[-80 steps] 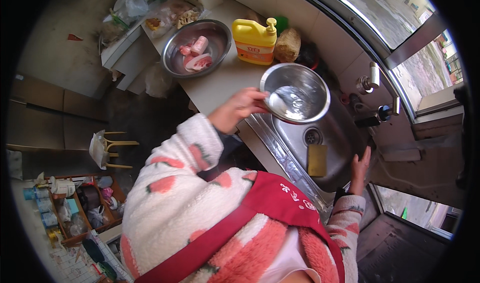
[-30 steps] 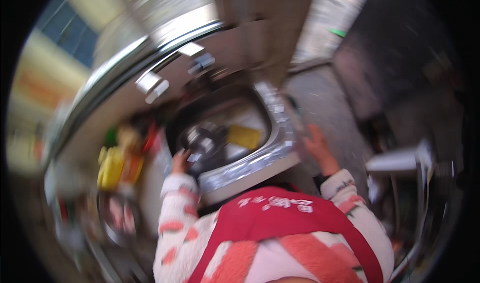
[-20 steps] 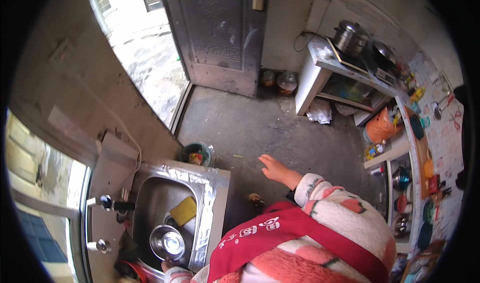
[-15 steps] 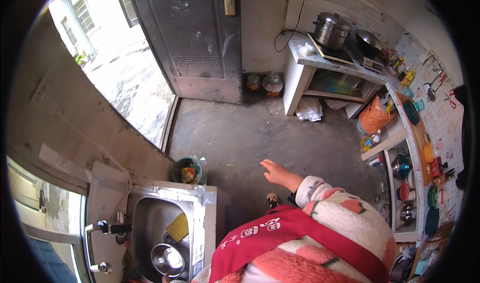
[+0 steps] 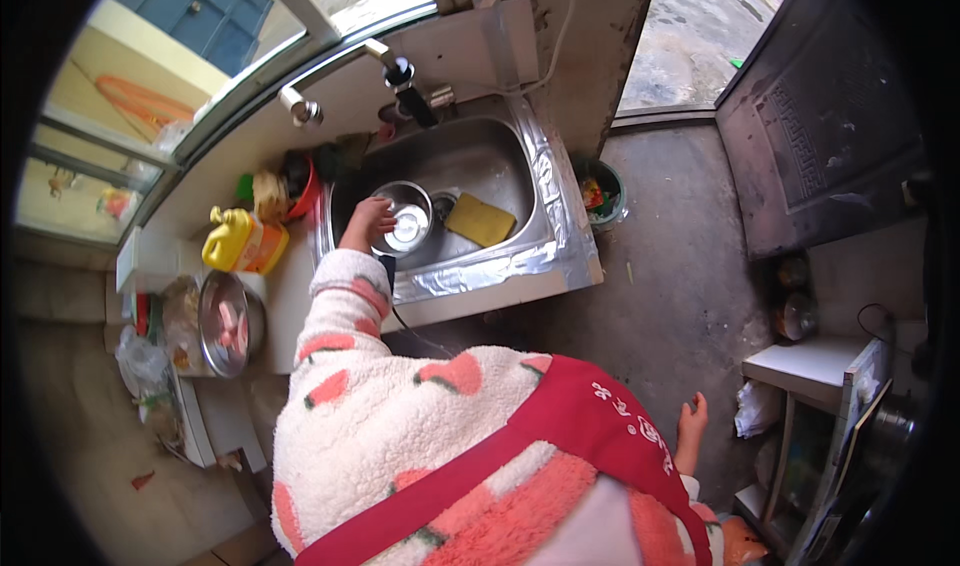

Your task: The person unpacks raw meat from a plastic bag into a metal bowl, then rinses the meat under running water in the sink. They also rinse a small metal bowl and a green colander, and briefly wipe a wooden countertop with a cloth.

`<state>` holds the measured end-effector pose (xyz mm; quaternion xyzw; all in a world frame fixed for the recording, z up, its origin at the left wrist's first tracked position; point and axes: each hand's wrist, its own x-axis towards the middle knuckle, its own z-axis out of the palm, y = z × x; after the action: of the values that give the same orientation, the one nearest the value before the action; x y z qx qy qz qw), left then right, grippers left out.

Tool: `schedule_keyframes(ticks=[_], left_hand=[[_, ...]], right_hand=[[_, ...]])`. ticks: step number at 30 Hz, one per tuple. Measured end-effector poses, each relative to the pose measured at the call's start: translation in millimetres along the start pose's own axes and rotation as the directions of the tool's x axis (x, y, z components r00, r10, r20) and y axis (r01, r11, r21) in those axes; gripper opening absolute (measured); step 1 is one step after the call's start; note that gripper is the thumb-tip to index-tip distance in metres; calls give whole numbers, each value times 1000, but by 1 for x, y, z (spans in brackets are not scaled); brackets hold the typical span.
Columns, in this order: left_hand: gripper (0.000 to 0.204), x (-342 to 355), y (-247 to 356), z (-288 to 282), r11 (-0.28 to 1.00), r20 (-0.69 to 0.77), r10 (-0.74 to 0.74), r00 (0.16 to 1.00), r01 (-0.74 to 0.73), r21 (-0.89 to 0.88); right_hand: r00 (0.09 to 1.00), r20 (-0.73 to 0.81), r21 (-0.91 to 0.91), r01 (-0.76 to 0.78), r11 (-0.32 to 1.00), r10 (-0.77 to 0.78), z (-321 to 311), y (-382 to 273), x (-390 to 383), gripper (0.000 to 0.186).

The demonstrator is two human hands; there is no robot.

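Observation:
My left hand [image 5: 368, 223] reaches into the metal sink [image 5: 500, 136], its fingers curled over the near-left rim of a shiny metal bowl [image 5: 408, 228]. The bowl rests on the sink floor. Beside it lies a yellow cloth or sponge [image 5: 481, 220], near the drain. Off to the right, my right hand [image 5: 690, 428] hangs over the floor with its fingers stretched out and nothing in it.
A black-handled faucet [image 5: 412, 96] rises behind the sink. Left of it stand a yellow jug [image 5: 243, 243] and a large metal basin [image 5: 231, 326] with pinkish pieces inside. A green waste bin [image 5: 606, 209] is right of the sink; a dark door [image 5: 830, 136] stands beyond.
My view has swung left from the door and stove to the sink. My left hand, barely visible at the bowl's edge before, now shows fully there. My right hand hangs lower, beside me.

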<state>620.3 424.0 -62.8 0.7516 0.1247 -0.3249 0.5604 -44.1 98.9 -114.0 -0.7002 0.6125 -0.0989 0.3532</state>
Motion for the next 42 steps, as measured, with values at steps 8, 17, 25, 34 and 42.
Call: schedule_keyframes(ticks=[8,17,25,34,42], left_hand=[[48,-23,58,106,975,361,170,917,-211,75],[39,6,149,174,523,98,749,656,-675,521],[53,-108,354,265,-306,184,950,-254,-628,716],[58,-99,456,297,-340,229,906,-356,-292,894],[47,-42,475,291,-589,351,649,-675,-153,794]], right_hand=[[972,235,129,-37,991,6,51,-61,-37,39],[999,48,34,19,999,-21,39,-44,-54,39],[999,34,56,36,998,-38,45,-79,-44,38],[983,-85,105,-156,982,165,38,-38,-83,39],[972,-62,152,-215,965,226,31,-29,-86,40]])
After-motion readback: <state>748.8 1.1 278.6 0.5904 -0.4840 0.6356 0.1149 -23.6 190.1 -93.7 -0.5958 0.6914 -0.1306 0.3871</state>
